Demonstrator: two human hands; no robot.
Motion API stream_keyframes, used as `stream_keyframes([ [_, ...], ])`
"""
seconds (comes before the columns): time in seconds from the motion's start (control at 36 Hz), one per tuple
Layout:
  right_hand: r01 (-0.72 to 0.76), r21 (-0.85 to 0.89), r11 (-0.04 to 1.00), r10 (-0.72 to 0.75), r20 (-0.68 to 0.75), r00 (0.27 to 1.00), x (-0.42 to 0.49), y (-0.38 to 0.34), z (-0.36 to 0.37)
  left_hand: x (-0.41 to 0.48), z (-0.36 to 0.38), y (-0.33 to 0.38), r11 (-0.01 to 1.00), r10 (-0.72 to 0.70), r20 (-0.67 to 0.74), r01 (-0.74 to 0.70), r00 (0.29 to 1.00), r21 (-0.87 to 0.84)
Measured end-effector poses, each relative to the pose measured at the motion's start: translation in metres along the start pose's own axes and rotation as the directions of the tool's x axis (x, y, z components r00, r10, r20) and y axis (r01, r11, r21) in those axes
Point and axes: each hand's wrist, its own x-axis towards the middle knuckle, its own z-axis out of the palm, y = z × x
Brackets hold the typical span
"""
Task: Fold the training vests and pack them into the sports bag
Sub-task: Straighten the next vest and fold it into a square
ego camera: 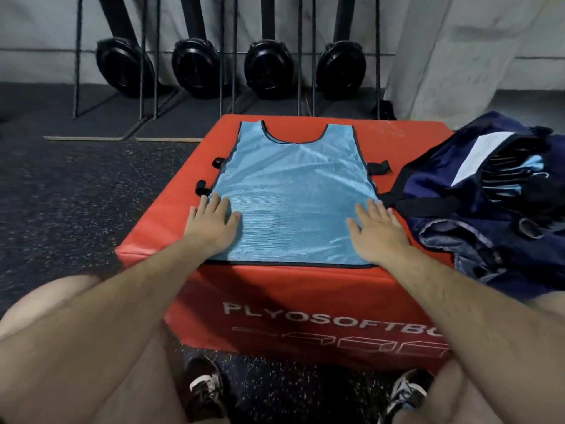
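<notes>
I see a light blue mesh training vest (pixel 290 191) spread flat and face-up on top of a red soft plyo box (pixel 153 243). Its neckline points away from me and its black-trimmed hem runs along the box's near edge. My left hand (pixel 211 221) lies palm-down on the vest's lower left edge, fingers straight and slightly spread, partly on the mesh and partly on the red cover. My right hand (pixel 377 231) lies the same way on the lower right corner. Neither hand grips anything; both only press flat. Short black side straps (pixel 379 168) stick out from both sides of the vest. The navy sports bag (pixel 452 191) sits open at the box's right side, just beside the vest, and its black carry strap reaches close to my right hand. Inside its mouth I can make out a stack of folded vests (pixel 516 179), light blue with dark trim, next to a white panel. The box's front face reads "PLYOSOFTBO", cut off by my right arm. Against the far wall stand 4 black round machine housings (pixel 195 67) behind thin metal legs. My 2 shoes (pixel 201 390) rest on the dark speckled floor (pixel 76 194).
</notes>
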Motion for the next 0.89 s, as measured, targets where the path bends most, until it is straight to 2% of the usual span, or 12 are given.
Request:
stream_keyframes([
  [0.06,0.105,-0.052,0.993,-0.112,-0.154,0.982,-0.007,-0.005,-0.002,-0.006,0.000,-0.003,0.997,0.080,-0.051,-0.079,0.995,0.021],
  [0.11,0.291,-0.040,0.956,-0.292,-0.242,0.925,-0.019,-0.010,-0.006,-0.018,-0.003,0.002,0.972,0.234,-0.148,-0.231,0.961,0.037],
  [0.19,0.522,0.044,0.852,-0.496,-0.251,0.831,-0.039,-0.014,-0.005,-0.040,-0.012,0.019,0.836,0.529,-0.171,-0.545,0.831,-0.066],
  [0.28,0.572,0.058,0.818,-0.549,-0.216,0.808,-0.053,-0.015,-0.006,-0.054,-0.008,0.028,0.716,0.689,-0.097,-0.695,0.719,-0.065],
  [0.42,0.598,0.095,0.796,-0.573,-0.198,0.795,-0.062,-0.011,-0.012,-0.057,-0.003,0.027,0.698,0.712,-0.054,-0.714,0.700,-0.048],
  [0.56,0.596,0.090,0.798,-0.569,-0.211,0.795,-0.062,-0.012,-0.006,-0.058,-0.004,0.032,0.677,0.727,-0.111,-0.734,0.678,-0.045],
  [0.67,0.549,0.115,0.828,-0.500,-0.294,0.815,-0.066,-0.016,-0.004,-0.058,-0.009,0.040,0.719,0.687,-0.099,-0.693,0.720,-0.052],
  [0.81,0.451,0.023,0.892,-0.434,-0.231,0.871,-0.068,-0.032,-0.007,-0.058,-0.006,0.048,0.793,0.601,-0.084,-0.606,0.795,-0.057],
  [0.89,0.453,-0.029,0.891,-0.447,-0.226,0.866,-0.065,-0.038,-0.010,-0.060,-0.006,0.052,0.836,0.526,-0.101,-0.535,0.844,-0.118],
])
